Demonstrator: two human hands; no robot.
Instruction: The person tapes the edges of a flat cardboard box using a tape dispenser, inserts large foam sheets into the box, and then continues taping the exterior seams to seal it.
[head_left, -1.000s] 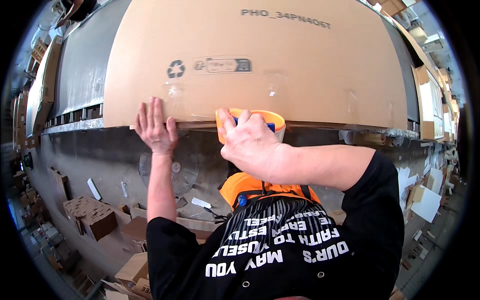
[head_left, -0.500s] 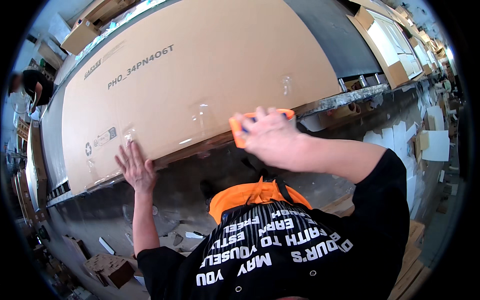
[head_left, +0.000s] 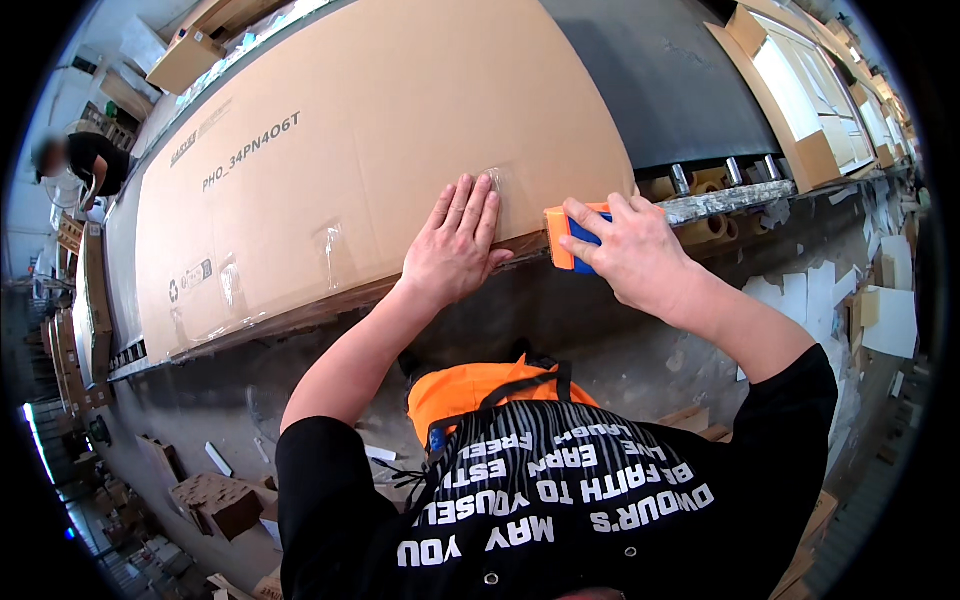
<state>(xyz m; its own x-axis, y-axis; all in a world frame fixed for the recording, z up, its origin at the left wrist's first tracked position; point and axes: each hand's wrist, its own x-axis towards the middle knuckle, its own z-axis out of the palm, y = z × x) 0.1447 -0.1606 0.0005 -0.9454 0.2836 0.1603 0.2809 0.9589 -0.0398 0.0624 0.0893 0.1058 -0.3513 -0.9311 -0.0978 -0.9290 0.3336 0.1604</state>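
A large flat cardboard box [head_left: 400, 110] lies before me with strips of clear tape [head_left: 330, 255] folded over its near edge. My left hand [head_left: 447, 250] rests flat on the box near that edge, fingers stretched out, beside a piece of tape at its fingertips. To its right, my right hand [head_left: 645, 255] is closed round an orange and blue tape dispenser [head_left: 559, 240], held at the near edge by the box's right corner. The fingers and the dispenser hide part of that corner.
Under the box runs a dark conveyor belt [head_left: 665, 85] with metal rollers [head_left: 733, 170] along its side. Open cartons with white panels [head_left: 800, 85] stand farther right. A person in black [head_left: 92, 165] is at the far left. Cardboard and white scraps [head_left: 888, 320] litter the floor.
My left hand has slid right along the near edge, from the left tape strip to the rightmost one. My right hand has moved right with the tape dispenser toward the corner.
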